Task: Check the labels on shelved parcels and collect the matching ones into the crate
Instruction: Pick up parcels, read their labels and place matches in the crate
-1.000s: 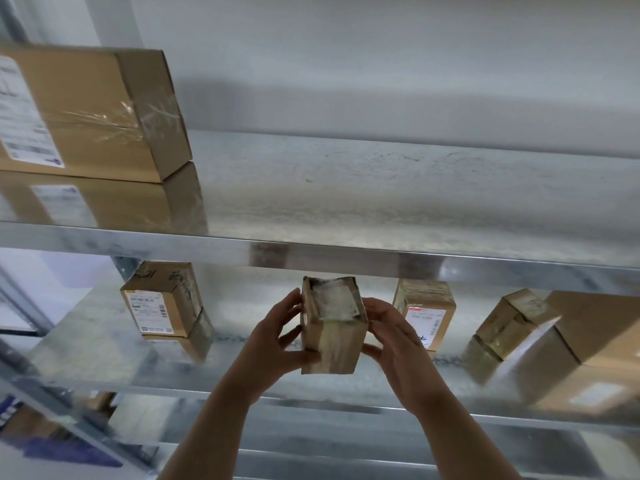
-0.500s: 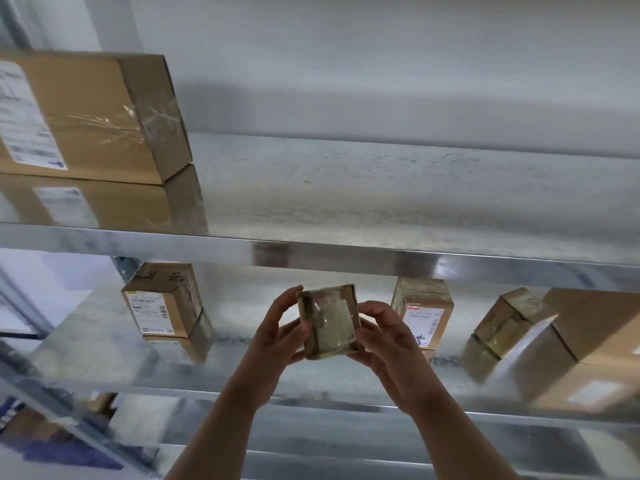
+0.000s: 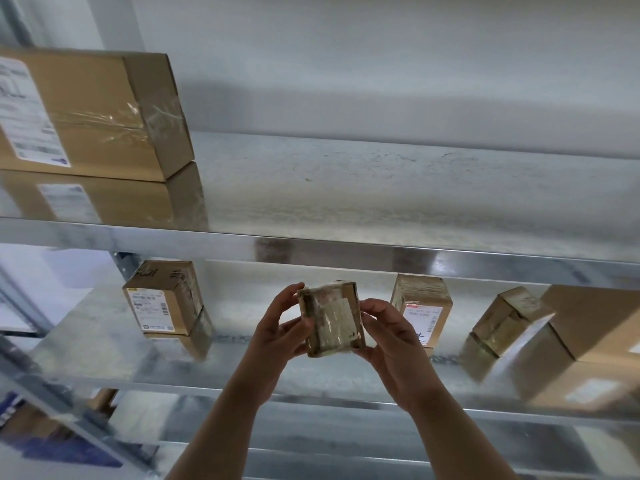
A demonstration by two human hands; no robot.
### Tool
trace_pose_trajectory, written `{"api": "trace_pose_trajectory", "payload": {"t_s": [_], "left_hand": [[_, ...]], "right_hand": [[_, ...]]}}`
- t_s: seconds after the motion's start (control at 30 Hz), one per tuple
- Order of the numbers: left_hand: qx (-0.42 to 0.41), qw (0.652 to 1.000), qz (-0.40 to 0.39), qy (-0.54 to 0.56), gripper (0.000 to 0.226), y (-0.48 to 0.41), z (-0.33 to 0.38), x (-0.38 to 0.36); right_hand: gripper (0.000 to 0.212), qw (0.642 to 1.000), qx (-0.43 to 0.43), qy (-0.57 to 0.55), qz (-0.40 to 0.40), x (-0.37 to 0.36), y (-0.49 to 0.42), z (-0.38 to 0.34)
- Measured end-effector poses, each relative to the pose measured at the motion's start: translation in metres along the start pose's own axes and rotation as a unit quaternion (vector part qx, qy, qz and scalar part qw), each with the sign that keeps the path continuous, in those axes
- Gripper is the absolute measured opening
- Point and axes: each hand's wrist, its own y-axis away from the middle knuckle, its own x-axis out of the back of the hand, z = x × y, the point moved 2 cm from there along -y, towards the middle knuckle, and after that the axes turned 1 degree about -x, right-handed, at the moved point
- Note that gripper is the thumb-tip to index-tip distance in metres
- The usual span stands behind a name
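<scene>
Left grip and right grip hold a tape-wrapped parcel between them, before the shelf. Labels on box and carton are too blurred to read.

Small parcel between both hands, before middle shelf; labelled box left, three boxes right.

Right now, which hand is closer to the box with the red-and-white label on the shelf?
Right. The right hand sits just left of that box; the left hand is farther left, beyond the held parcel.
</scene>
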Motion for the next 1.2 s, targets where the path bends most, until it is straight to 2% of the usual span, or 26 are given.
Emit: {"api": "trace_pose_trajectory", "payload": {"t_s": [0.1, 0.23, 0.3, 0.4, 0.53, 0.67, 0.83, 1.07, 1.2], "left_hand": [[-0.001, 1.000, 0.021, 0.021, 0.055, -0.001, -0.002, -0.001], [0.023, 0.996, 0.023, 0.088, 0.046, -0.001, -0.007, -0.006], [0.042, 0.993, 0.008, 0.111, 0.041, 0.001, -0.010, -0.007], [0.094, 0.989, -0.010, 0.116, 0.034, 0.003, -0.013, -0.005], [0.132, 0.991, 0.008, -0.003, 0.056, 0.001, -0.012, -0.007], [0.130, 0.991, 0.019, -0.009, 0.063, -0.001, -0.010, -0.011], [0.116, 0.993, 0.016, 0.009, 0.071, -0.001, -0.013, -0.012], [0.092, 0.996, 0.019, -0.010, 0.066, -0.001, -0.012, -0.010], [0.103, 0.994, 0.019, -0.015, 0.062, -0.002, -0.015, -0.010]], "right_hand": [[0.025, 0.998, -0.024, -0.003, 0.055, -0.001, -0.004, 0.008], [0.058, 0.988, -0.123, -0.053, 0.071, 0.000, -0.001, 0.018], [0.055, 0.981, -0.158, -0.099, 0.043, -0.002, 0.003, 0.018], [0.057, 0.980, -0.144, -0.139, 0.004, -0.002, 0.007, 0.017], [0.057, 0.988, -0.114, -0.099, -0.042, -0.003, 0.007, 0.015], [0.054, 0.995, -0.082, -0.022, -0.046, -0.003, 0.006, 0.016], [0.065, 0.997, -0.048, 0.057, -0.037, -0.007, 0.005, 0.013], [0.062, 0.998, -0.032, 0.052, -0.034, -0.007, 0.005, 0.016], [0.062, 0.996, -0.053, 0.067, -0.028, -0.003, 0.002, 0.020]]}}
